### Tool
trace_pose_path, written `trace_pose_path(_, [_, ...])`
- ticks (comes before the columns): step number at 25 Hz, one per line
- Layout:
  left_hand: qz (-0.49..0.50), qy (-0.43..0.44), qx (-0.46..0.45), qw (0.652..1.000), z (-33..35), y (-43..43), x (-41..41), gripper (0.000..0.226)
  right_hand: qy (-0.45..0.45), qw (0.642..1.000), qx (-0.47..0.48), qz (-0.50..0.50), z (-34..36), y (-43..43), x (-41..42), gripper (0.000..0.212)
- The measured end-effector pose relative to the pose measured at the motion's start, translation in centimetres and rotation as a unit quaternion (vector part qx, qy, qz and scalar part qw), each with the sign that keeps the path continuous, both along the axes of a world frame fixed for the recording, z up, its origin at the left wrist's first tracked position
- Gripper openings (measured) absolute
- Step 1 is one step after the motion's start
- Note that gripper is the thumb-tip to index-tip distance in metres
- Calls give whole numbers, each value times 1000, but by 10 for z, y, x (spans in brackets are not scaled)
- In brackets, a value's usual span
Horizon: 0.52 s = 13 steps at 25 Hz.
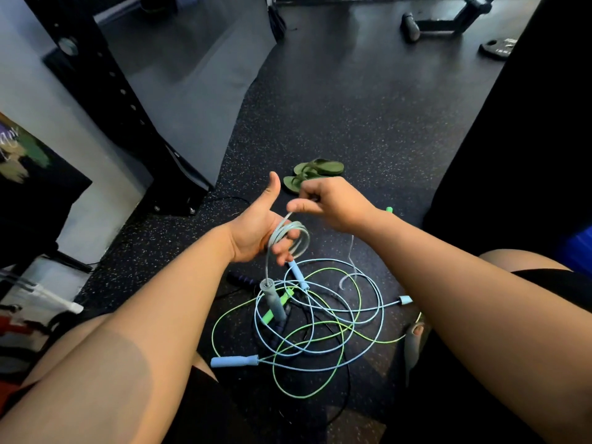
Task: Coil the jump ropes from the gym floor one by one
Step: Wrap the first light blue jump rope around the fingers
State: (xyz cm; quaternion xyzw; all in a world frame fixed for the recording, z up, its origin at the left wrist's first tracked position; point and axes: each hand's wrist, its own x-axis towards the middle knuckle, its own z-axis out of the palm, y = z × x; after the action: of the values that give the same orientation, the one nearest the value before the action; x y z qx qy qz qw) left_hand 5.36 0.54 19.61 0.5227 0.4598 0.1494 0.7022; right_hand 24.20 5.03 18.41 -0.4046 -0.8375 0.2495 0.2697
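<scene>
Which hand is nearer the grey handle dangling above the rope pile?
Left. The left hand, with the grey rope looped round its fingers, is directly above the grey handle; the right hand pinches the rope higher up, further right.

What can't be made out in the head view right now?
Head view only:
- Thin grey cord on left hand: loop count, motion blur.
- Its far end: trails below right hand, second handle unseen.
- Bright green handle: mostly behind right wrist.
- Purple-and-black handle: partly behind left forearm.
</scene>
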Motion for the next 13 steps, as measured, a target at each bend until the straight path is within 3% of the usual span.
trace_pose_path(3, [75,-96,-32,992,8,1,-5,98,1,997,-34,-65,-10,8,7,48])
trace_pose_path(7, [199,-224,-43,953,16,6,-12,95,-34,990,-96,-96,-31,6,5,56])
trace_pose_path(11, [255,-306,-13,917,11,7,-12,100,-44,984,-162,-67,-39,-1,-9,42])
trace_pose_path(13, [290,-344,13,893,12,9,-13,102,-28,968,-245,-43,-45,-6,-16,34])
